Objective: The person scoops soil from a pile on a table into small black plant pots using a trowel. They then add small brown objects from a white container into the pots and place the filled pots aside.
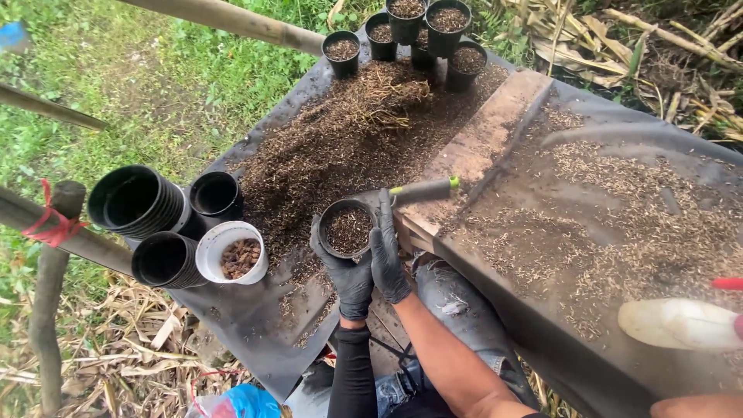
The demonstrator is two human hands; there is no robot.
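Both my hands wear black gloves and meet around a small black pot filled with brown potting mix. My left hand cups the pot from below and the left. On the pot's right side, my right hand grips the rim. A hand trowel with a grey handle and green tip lies just behind the pot on a wooden plank. A heap of dark potting mix spreads over the black sheet beyond it.
Several filled black pots stand at the far end. Stacks of empty black pots and a white cup of brown bits lie at the left. A white bottle rests at the right. Bamboo poles frame the left side.
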